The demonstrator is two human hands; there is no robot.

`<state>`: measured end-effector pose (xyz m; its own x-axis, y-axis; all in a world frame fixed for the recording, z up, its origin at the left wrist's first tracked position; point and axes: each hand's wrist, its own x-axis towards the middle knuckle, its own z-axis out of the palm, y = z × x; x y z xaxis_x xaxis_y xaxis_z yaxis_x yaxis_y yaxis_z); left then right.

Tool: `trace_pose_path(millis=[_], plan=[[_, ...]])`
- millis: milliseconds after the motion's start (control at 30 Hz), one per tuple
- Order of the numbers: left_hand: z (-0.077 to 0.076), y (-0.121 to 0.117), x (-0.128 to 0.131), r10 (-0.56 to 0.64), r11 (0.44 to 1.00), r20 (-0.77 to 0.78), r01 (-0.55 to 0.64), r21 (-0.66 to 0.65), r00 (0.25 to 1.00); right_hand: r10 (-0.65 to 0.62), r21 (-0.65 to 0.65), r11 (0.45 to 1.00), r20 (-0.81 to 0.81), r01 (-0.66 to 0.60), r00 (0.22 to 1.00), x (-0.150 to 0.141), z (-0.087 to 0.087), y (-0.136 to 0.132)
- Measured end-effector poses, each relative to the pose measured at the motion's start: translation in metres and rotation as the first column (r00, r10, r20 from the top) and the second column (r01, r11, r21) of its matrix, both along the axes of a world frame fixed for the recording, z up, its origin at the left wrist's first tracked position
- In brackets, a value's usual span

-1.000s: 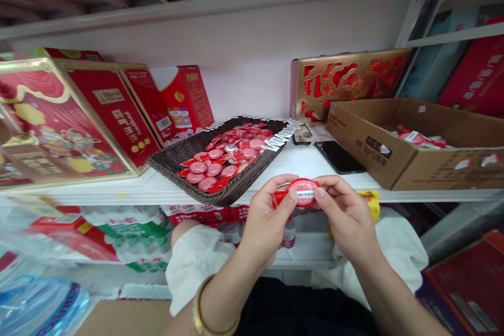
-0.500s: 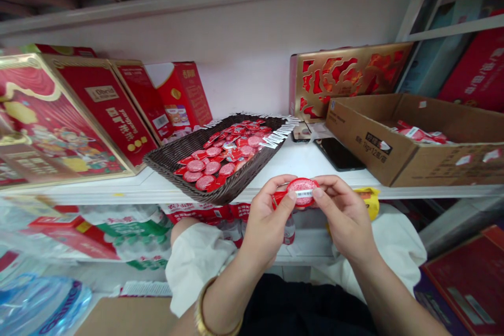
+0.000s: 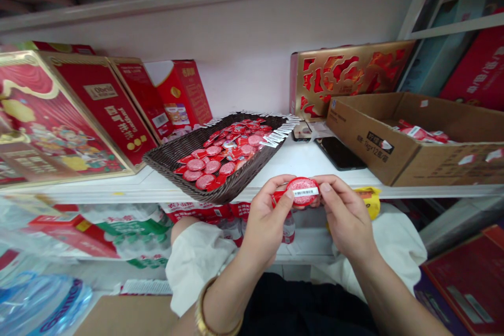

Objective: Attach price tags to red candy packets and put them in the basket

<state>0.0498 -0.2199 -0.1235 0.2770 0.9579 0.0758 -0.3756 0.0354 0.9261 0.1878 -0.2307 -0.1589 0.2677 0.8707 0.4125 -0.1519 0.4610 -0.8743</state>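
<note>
My left hand grips a small round red packet by its left side, thumb in front and fingers behind. A white barcode sticker lies across the packet's face. My right hand pinches the packet's right edge, its thumb beside the sticker's end; the fingertips behind are partly hidden. Beyond the hands, a dark woven basket holds many similar red packets. White label strips hang along its right and back rim.
A cardboard box with red packets inside stands right on the white shelf. A black phone lies beside it. Red and gold gift boxes stand left, and another gold box at the back. Bottled drinks sit below.
My right thumb has moved off the sticker to the packet's right edge, so more of the barcode shows. The packet stays in both hands; the basket has not moved.
</note>
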Motion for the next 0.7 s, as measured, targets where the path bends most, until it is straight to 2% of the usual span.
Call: trace_pose_path(millis=[267,433,600,700], plan=[[-0.001,0.000,0.001,-0.014,1.000,0.060,0.014,-0.007,0.998,-0.035,0.001,0.999,0.012,0.035,0.999,-0.003,0.005,0.000],[-0.001,0.002,0.006,-0.003,0.999,0.041,0.002,0.032,0.999,-0.077,0.022,0.997,0.064,0.075,0.995,-0.002,0.007,-0.001],[0.007,0.009,0.020,-0.059,0.994,-0.077,0.066,0.090,0.995,-0.215,0.076,0.975,0.074,0.210,0.974,0.012,0.011,-0.004],[0.020,0.015,0.039,-0.101,0.983,-0.129,0.119,0.141,0.987,-0.296,0.111,0.951,0.058,0.289,0.953,0.033,0.018,-0.007]])
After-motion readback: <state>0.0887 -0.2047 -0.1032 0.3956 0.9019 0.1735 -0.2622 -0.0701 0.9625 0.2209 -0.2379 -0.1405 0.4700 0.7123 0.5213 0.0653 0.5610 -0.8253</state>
